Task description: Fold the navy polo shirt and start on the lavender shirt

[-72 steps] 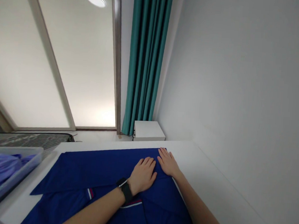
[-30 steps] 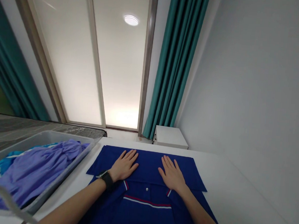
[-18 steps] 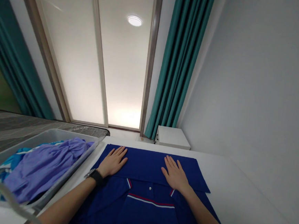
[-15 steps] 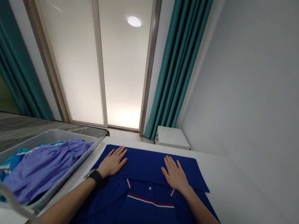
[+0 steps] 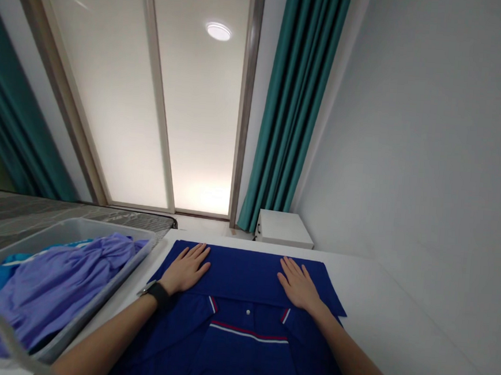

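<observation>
A dark blue polo shirt with red and white trim and a small button lies spread on the white table. Its far part is folded over into a flat band across the top. On the left end of that band my left hand rests palm down, fingers spread, a dark-strapped watch on the wrist. Toward the right end my right hand lies flat on the fabric with its fingers stretched out. Neither hand grips the cloth.
Left of the shirt stands a grey plastic bin holding a purple garment and blue-and-white clothing. A pale curved tube crosses the lower left corner. Beyond the table are a small white cabinet and a teal curtain.
My right hand has slid slightly outward along the folded band. My left hand stays nearly in place on the cloth. The whole view has shifted a little.
</observation>
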Action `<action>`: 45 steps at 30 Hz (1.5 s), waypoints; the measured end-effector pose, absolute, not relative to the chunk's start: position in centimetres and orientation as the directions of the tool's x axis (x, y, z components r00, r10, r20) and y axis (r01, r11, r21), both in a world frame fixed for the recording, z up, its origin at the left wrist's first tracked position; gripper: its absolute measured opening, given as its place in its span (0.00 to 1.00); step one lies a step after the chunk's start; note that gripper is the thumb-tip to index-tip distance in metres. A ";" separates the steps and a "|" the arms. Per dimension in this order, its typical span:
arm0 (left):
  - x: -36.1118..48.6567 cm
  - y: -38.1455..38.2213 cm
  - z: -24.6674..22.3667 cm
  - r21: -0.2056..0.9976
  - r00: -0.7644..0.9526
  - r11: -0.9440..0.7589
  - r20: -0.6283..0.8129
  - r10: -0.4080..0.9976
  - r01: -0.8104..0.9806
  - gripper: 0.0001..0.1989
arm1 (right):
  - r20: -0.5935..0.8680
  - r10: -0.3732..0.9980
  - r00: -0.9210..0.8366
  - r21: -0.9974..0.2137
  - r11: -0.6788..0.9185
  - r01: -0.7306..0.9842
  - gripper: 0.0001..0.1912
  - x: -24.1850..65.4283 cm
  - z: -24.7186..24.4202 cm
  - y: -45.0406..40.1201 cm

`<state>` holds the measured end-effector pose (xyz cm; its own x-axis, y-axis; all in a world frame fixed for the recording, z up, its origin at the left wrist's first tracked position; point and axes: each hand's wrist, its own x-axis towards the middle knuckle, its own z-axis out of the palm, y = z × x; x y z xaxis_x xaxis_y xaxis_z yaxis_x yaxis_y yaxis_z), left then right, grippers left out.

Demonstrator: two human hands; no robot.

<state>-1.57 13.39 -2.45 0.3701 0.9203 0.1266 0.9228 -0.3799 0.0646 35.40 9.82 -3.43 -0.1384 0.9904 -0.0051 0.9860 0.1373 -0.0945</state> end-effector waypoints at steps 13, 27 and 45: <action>0.0 17.6 -2.5 0.074 0.374 -0.384 0.120 0.920 0.920 0.29 | 0.018 0.990 -0.142 -0.111 0.143 0.983 0.33 37.2 -3.9 14.2; 0.1 17.5 -2.3 0.094 0.362 -0.376 0.134 0.922 0.922 0.28 | 0.095 0.989 -0.113 -0.173 0.128 0.977 0.32 37.4 -4.2 14.3; 3.6 12.0 1.2 0.103 0.556 -0.595 0.258 0.790 0.797 0.19 | 0.085 0.988 -0.126 -0.126 0.136 0.983 0.32 37.2 -4.3 14.2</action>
<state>3.57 12.05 1.20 0.5563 0.7898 0.2582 0.7970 -0.5951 0.1031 37.16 14.24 -4.33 -0.1258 0.9884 0.0854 0.9826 0.1360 -0.1262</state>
